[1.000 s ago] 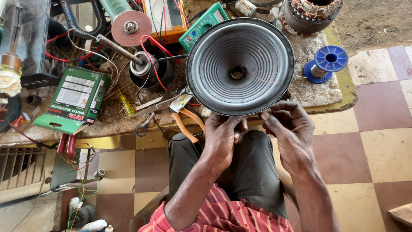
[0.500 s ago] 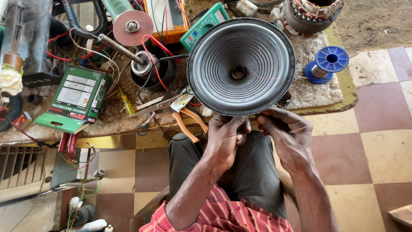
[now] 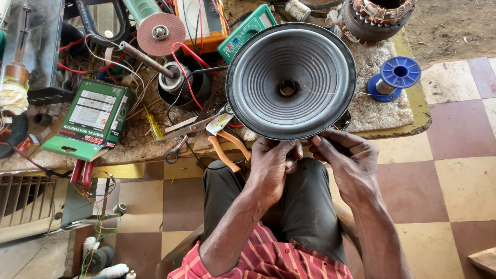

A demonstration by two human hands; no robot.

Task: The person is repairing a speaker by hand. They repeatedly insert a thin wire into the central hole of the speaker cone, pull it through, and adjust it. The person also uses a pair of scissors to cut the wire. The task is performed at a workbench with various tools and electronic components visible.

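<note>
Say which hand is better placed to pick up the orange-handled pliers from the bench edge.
Left. The left hand grips the lower rim of the speaker cone, right beside the orange-handled pliers. The right hand is on the far side, so it would probably have to cross over.

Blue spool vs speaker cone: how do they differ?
The blue spool is small, bright plastic, and lies alone on the mat; the speaker cone is large, black, ribbed. The cone's lower rim is held by the left hand and right hand; nothing touches the spool. Both are round.
</note>
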